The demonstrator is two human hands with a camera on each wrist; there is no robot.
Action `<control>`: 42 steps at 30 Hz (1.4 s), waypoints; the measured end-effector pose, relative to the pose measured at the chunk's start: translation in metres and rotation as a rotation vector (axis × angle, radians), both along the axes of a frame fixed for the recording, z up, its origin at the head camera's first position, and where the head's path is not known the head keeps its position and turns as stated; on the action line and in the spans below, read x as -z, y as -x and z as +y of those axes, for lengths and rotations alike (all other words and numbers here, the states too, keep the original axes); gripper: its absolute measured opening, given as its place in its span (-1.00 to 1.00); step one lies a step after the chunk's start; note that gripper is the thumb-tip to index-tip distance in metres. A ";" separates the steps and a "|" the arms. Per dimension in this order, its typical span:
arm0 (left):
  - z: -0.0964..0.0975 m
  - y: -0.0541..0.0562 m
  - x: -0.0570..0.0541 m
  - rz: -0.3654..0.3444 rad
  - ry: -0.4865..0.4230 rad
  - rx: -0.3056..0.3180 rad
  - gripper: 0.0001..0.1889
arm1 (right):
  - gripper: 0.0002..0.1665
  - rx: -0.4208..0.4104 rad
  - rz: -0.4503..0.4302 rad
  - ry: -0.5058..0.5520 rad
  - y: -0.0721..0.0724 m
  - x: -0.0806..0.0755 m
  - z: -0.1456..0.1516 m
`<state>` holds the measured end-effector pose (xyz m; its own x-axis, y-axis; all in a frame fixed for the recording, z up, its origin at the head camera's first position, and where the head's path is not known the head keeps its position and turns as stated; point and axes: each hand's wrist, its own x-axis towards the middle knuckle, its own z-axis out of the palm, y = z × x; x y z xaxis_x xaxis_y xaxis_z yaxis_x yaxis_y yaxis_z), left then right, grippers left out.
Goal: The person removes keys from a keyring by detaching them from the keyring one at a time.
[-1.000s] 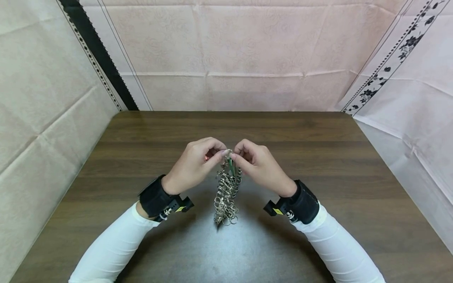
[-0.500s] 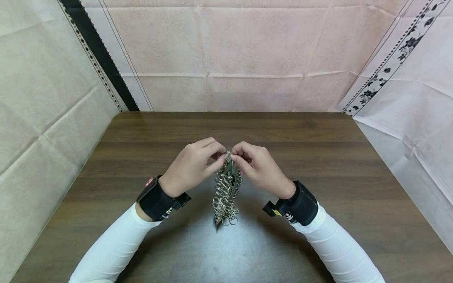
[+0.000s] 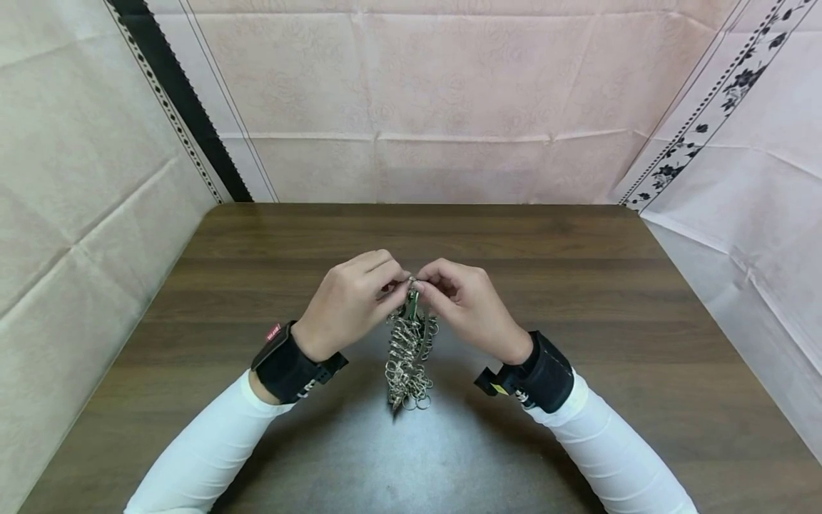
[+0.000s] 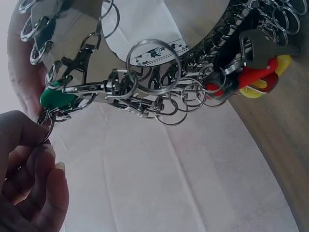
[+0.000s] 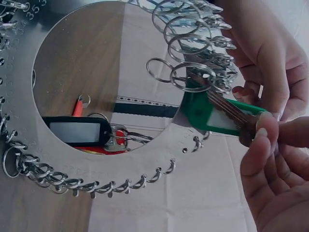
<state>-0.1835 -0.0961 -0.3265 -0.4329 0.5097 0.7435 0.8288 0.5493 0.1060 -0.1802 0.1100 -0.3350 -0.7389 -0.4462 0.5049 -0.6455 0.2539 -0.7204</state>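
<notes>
Between both hands hangs a flat metal ring plate (image 5: 120, 176) whose rim is lined with snap hooks and split rings; in the head view it appears edge-on as a silvery cluster (image 3: 407, 357). My left hand (image 3: 353, 300) pinches a small split ring (image 4: 48, 125) beside the green key tag. With thumb and fingertips, my right hand (image 3: 472, 307) pinches the end of the keys (image 5: 229, 108) lying along the green key tag (image 5: 198, 113). A black key tag (image 5: 75, 131) and a red and yellow piece (image 4: 260, 77) show farther round the ring.
A brown wooden table (image 3: 411, 457) lies below. Pale cloth (image 3: 449, 100) stands behind it and along both sides. Each wrist wears a black strap, the left one (image 3: 285, 364) and the right one (image 3: 546, 371).
My left wrist has rolled, bringing a red label on its strap into view. My right hand has shifted slightly left, and both hands' fingertips sit closer together at the top of the ring plate.
</notes>
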 end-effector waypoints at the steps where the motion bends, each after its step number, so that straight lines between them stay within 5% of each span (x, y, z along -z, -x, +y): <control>1: 0.000 0.000 0.000 -0.001 -0.003 -0.003 -0.95 | -0.94 0.003 -0.001 0.014 0.000 0.001 0.000; 9: 0.002 0.001 0.004 -0.050 -0.074 -0.011 -0.90 | -0.93 0.030 0.014 0.057 0.000 0.001 0.000; 21: 0.003 0.001 0.008 -0.131 -0.156 -0.030 -0.90 | -0.92 0.015 -0.133 -0.011 0.005 0.003 0.001; 30: 0.003 0.002 0.006 -0.167 -0.138 0.000 -0.90 | -0.91 -0.002 -0.023 0.015 0.005 0.005 0.000; 42: 0.004 0.002 0.004 -0.033 -0.044 -0.001 -0.90 | -0.92 0.019 0.033 -0.028 0.005 0.004 0.000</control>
<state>-0.1858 -0.0925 -0.3305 -0.4579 0.4765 0.7505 0.8240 0.5444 0.1572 -0.1850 0.1098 -0.3389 -0.7304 -0.4467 0.5167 -0.6637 0.2855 -0.6914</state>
